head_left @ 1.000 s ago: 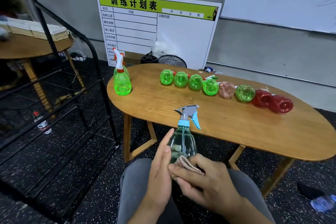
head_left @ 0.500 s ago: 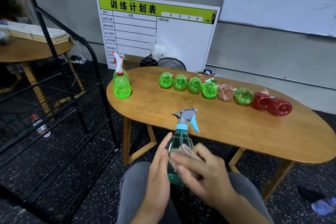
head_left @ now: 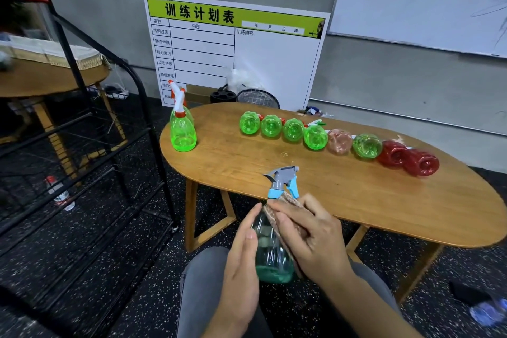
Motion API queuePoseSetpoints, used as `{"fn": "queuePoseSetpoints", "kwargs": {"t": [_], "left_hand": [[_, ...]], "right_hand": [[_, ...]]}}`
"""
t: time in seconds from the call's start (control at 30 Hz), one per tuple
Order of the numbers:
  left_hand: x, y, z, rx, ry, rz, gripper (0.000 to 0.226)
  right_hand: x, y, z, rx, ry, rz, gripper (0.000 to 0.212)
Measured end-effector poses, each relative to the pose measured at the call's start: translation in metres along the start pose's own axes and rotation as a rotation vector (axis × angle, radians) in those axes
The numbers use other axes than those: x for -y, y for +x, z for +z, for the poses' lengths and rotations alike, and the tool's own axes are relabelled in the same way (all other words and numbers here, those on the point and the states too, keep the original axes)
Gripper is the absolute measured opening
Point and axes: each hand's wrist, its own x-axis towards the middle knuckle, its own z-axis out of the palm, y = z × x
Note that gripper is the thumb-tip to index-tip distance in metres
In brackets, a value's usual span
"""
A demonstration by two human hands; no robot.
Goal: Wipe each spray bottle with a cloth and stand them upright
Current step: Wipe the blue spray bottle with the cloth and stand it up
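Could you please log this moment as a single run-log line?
step: wiping | left hand: steadies teal bottle | right hand: presses cloth near its neck | upright: one green bottle | lying: eight

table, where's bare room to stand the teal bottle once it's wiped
On the table: the near strip in front of the lying bottles, and the gap between the upright green bottle and that row. The far edge is crowded by the row.

Glossy clear plastic spray bottle (head_left: 270, 252), ribbed knit cloth (head_left: 288, 202), smooth wooden table (head_left: 384, 200).
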Motion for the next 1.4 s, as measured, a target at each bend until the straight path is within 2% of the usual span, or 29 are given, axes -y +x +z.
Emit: {"fn": "queuePoseSetpoints", "kwargs": {"t": [0.07, 0.17, 0.27, 0.33, 0.43, 0.5, 0.6, 0.7, 0.73, 1.03, 1.23, 1.3, 1.4], "left_hand": [[0.0, 0.001, -0.002, -0.023, 0.001, 0.012, 0.045], [-0.003, 0.002, -0.003, -0.014, -0.045, -0.007, 0.043], [-0.006, 0.0, -0.002, -0.005, -0.038, -0.005, 0.047], [-0.006, -0.002, 0.001, 0.023, 0.004, -0.005, 0.047], [-0.004, -0.005, 0.004, 0.047, 0.053, -0.011, 0.038], [-0.004, -0.007, 0.005, 0.053, 0.075, -0.02, 0.04], [-0.008, -0.008, 0.004, 0.069, 0.061, -0.007, 0.046], [-0.014, -0.01, 0.005, 0.105, 0.066, 0.014, 0.089], [-0.016, -0.011, 0.005, 0.123, 0.068, 0.022, 0.094], [-0.009, -0.009, 0.004, 0.074, 0.044, 0.026, 0.037], [-0.008, -0.007, 0.002, 0.07, 0.104, 0.02, 0.036], [-0.003, -0.004, 0.0, 0.06, 0.1, 0.018, 0.035], [-0.002, -0.003, 0.0, 0.048, 0.025, -0.002, 0.044]], "right_hand": [[0.005, -0.012, 0.0, 0.071, -0.013, -0.097, 0.028], [0.005, -0.037, -0.002, 0.209, -0.121, -0.342, 0.03], [0.0, -0.039, -0.007, 0.23, -0.166, -0.454, 0.031], [-0.005, -0.027, -0.011, 0.199, -0.142, -0.399, 0.027], [-0.013, -0.005, -0.013, 0.072, -0.042, -0.129, 0.028], [-0.016, 0.001, -0.011, 0.025, 0.048, 0.005, 0.028], [-0.011, 0.003, -0.011, 0.033, 0.099, 0.043, 0.028], [-0.007, 0.006, -0.013, 0.019, 0.16, 0.043, 0.026], [-0.008, 0.006, -0.013, 0.002, 0.173, 0.046, 0.026], [-0.007, 0.009, -0.017, -0.018, 0.18, 0.085, 0.026], [-0.004, -0.001, -0.01, 0.039, 0.075, 0.057, 0.028], [-0.001, -0.011, -0.01, 0.077, 0.018, -0.037, 0.028], [0.003, -0.03, -0.011, 0.188, -0.075, -0.29, 0.026]]}}
